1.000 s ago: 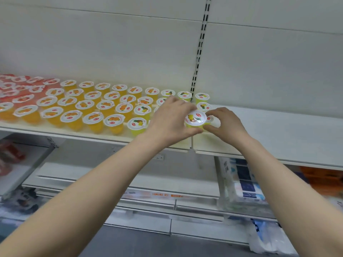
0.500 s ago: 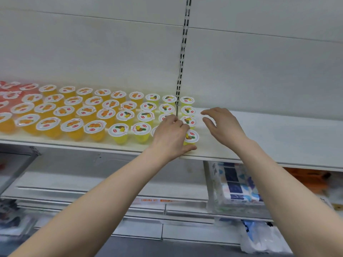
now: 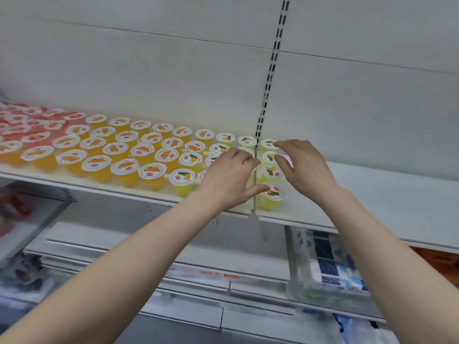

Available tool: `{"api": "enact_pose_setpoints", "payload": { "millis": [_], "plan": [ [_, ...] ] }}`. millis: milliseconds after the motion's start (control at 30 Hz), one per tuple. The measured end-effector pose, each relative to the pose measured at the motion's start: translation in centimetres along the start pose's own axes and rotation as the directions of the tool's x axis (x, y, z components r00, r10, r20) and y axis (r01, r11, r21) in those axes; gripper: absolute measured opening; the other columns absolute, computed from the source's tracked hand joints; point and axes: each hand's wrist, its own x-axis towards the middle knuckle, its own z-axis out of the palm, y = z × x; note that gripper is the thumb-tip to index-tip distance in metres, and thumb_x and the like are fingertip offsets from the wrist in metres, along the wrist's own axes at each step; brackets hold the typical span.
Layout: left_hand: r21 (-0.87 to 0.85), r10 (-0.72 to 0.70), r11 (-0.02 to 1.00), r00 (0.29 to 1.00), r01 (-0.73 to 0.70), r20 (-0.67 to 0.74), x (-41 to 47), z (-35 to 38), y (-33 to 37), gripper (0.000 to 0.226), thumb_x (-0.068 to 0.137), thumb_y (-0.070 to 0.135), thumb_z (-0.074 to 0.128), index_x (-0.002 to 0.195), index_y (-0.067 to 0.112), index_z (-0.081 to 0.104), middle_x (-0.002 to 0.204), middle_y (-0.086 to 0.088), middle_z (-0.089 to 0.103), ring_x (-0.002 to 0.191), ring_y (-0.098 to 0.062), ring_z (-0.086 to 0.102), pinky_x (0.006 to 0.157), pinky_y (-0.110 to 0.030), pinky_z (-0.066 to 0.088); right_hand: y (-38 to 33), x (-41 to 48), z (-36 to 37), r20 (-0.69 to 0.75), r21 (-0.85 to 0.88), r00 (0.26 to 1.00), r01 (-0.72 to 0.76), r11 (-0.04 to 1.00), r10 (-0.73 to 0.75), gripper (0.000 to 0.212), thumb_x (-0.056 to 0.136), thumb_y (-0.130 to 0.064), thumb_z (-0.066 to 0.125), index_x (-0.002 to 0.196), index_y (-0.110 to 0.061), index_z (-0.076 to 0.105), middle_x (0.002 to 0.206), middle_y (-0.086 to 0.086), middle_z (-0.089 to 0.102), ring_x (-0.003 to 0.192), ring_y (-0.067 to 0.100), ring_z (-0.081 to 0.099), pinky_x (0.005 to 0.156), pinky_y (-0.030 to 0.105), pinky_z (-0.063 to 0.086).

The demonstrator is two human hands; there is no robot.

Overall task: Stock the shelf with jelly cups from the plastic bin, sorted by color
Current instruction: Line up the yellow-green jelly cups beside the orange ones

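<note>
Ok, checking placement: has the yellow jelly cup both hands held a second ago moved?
Yes. The yellow jelly cup went down from the air onto the shelf, at the front edge just right of the shelf seam.

White back panels (image 3: 149,70), slotted upright (image 3: 274,58), lower shelves (image 3: 119,244).

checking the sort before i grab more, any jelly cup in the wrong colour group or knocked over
Nothing stands out: red cups left, orange cups middle, yellow cups right, none mixed in, every visible one upright on the shelf.
</note>
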Motion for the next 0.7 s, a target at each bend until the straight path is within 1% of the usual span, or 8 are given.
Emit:
{"api": "enact_pose_setpoints", "payload": {
  "millis": [67, 200, 300, 367, 467, 600, 700],
  "plan": [
    [0.017, -0.014, 1.0, 1.0, 0.014, -0.024, -0.3, -0.9, -1.5, 0.07, 0.082, 0.068, 0.037, 0.117, 0.014, 0.065, 0.112, -0.005, 0.066, 0.108, -0.027, 0.055, 0.091, -0.038, 0.048, -1.2, 0.7, 0.2, -0.007, -0.018, 0.999, 0.045, 0.999, -0.045, 0.034, 0.099, -0.024, 0.053, 0.131, -0.014, 0.059, 0.125, 0.008, 0.063, 0.115, 0.034, 0.052, 0.096, 0.044, 0.043],
    [0.065, -0.092, 0.993, 0.995, 0.094, -0.038, -1.4, -3.3, -5.1, 0.064, 0.086, 0.061, 0.035, 0.12, 0.014, 0.063, 0.116, -0.006, 0.064, 0.111, -0.029, 0.054, 0.094, -0.04, 0.046, -4.2, 2.1, 0.9, -0.018, -0.059, 0.988, 0.154, 0.986, -0.155, 0.034, 0.098, -0.028, 0.052, 0.128, -0.013, 0.06, 0.119, 0.01, 0.065, 0.11, 0.036, 0.055, 0.09, 0.046, 0.046],
    [0.115, -0.143, 0.982, 0.986, 0.152, -0.084, -3.4, -5.3, -8.4, 0.058, 0.087, 0.056, 0.041, 0.119, 0.013, 0.063, 0.114, -0.008, 0.065, 0.108, -0.031, 0.057, 0.091, -0.041, 0.047, -6.9, 3.2, 1.9, -0.011, -0.08, 0.969, 0.244, 0.966, -0.246, 0.04, 0.095, -0.033, 0.048, 0.126, -0.011, 0.061, 0.114, 0.011, 0.066, 0.104, 0.037, 0.058, 0.086, 0.044, 0.048],
    [0.161, -0.17, 0.97, 0.981, 0.183, -0.09, -5.3, -6.6, -10.5, 0.054, 0.088, 0.053, 0.044, 0.117, 0.012, 0.064, 0.111, -0.01, 0.066, 0.103, -0.033, 0.059, 0.089, -0.042, 0.048, -9.0, 3.9, 2.9, 0.008, -0.08, 0.952, 0.305, 0.949, -0.305, 0.044, 0.094, -0.037, 0.044, 0.126, -0.01, 0.06, 0.114, 0.011, 0.066, 0.103, 0.037, 0.059, 0.085, 0.044, 0.049],
    [0.235, -0.203, 0.947, 0.975, 0.218, -0.086, -8.8, -8.6, -13.4, 0.055, 0.088, 0.052, 0.044, 0.116, 0.011, 0.065, 0.107, -0.01, 0.066, 0.099, -0.033, 0.06, 0.087, -0.042, 0.049, -12.9, 4.7, 4.6, 0.028, -0.066, 0.923, 0.385, 0.92, -0.384, 0.047, 0.094, -0.04, 0.042, 0.125, -0.01, 0.061, 0.115, 0.012, 0.066, 0.105, 0.036, 0.059, 0.085, 0.044, 0.05],
    [0.3, -0.265, 0.911, 0.959, 0.283, -0.1, -14.3, -11.2, -17.0, 0.052, 0.089, 0.051, 0.044, 0.115, 0.012, 0.065, 0.105, -0.009, 0.067, 0.095, -0.031, 0.06, 0.085, -0.038, 0.043, -19.1, 5.8, 7.5, 0.044, -0.03, 0.874, 0.486, 0.873, -0.485, 0.047, 0.093, -0.041, 0.045, 0.125, -0.011, 0.061, 0.115, 0.012, 0.066, 0.106, 0.036, 0.059, 0.087, 0.045, 0.05],
    [0.317, -0.32, 0.891, 0.945, 0.324, -0.066, -18.7, -13.3, -20.2, 0.052, 0.09, 0.051, 0.047, 0.119, 0.011, 0.063, 0.107, -0.009, 0.066, 0.097, -0.032, 0.059, 0.087, -0.041, 0.046, -24.4, 6.2, 9.8, 0.051, 0.004, 0.837, 0.545, 0.839, -0.544, 0.047, 0.092, -0.04, 0.045, 0.125, -0.011, 0.061, 0.115, 0.012, 0.065, 0.105, 0.036, 0.059, 0.086, 0.046, 0.051]
  ]
}}
